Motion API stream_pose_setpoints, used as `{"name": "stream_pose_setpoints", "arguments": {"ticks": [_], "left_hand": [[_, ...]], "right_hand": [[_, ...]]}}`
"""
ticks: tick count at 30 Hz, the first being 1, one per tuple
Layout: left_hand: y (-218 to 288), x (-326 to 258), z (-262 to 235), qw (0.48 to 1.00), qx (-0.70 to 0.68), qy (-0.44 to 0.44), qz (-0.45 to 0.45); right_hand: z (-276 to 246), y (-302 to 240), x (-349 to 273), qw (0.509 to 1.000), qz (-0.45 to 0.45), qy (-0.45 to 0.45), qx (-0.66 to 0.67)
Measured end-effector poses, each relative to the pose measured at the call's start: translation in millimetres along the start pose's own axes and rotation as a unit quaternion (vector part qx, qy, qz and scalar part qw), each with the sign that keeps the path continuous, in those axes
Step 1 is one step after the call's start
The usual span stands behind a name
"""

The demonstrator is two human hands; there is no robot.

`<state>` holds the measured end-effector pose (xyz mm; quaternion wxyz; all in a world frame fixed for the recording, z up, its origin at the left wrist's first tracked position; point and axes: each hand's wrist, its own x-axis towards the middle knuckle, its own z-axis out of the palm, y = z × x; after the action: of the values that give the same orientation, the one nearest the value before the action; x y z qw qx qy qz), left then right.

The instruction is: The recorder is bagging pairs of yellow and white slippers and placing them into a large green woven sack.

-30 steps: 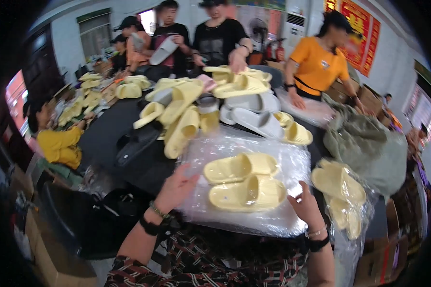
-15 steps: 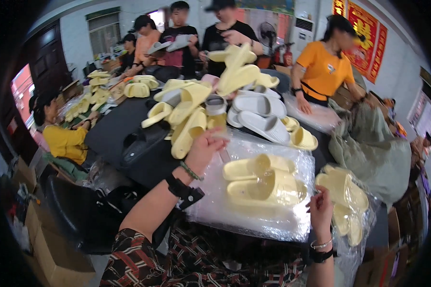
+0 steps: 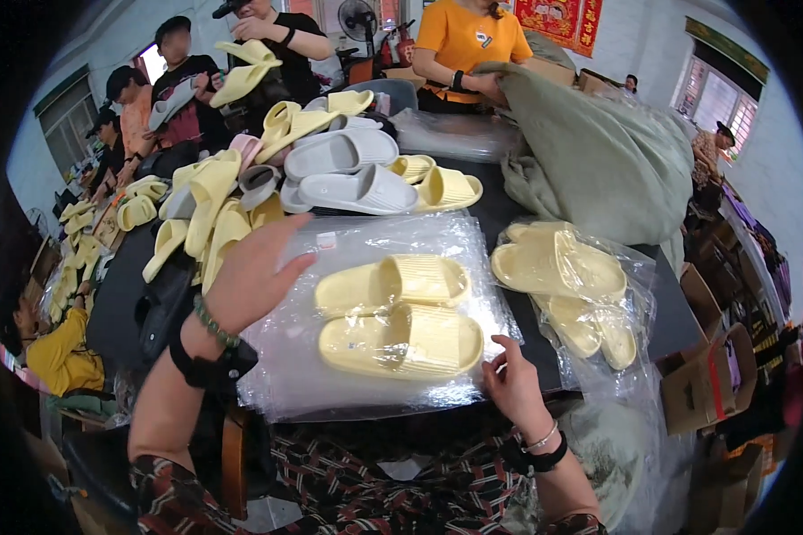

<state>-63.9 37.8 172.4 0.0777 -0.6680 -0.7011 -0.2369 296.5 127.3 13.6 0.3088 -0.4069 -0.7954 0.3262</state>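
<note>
dark counter (image 3: 509,209) crowded, grey-green cloth sack (image 3: 598,152) at far right. heap of yellow and grey slippers (image 3: 268,169) at far left. clear plastic bag (image 3: 375,392) spread flat at near edge, pair of yellow slippers (image 3: 397,312) lying side by side on it. second bagged yellow pair (image 3: 567,276) just to the right. left hand (image 3: 250,276) raised over bag's left edge, fingers apart, empty. right hand (image 3: 513,383) at bag's near right corner, fingertips pinched on the film.

Slipper pair (image 3: 400,314) lies on plastic bags (image 3: 285,374) — slipper heap (image 3: 312,160) behind, bagged slippers (image 3: 573,285) right.
</note>
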Motion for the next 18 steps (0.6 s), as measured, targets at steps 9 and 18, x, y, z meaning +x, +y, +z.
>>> {"name": "stream_pose_setpoints", "arguments": {"ticks": [9, 18], "left_hand": [[107, 114, 155, 0.919, -0.053, -0.279, 0.274], [109, 122, 196, 0.917, -0.014, -0.349, 0.194]], "right_hand": [[13, 10, -2, 0.997, 0.063, -0.008, 0.035], [-17, 12, -4, 0.992, 0.042, -0.093, -0.081]]}}
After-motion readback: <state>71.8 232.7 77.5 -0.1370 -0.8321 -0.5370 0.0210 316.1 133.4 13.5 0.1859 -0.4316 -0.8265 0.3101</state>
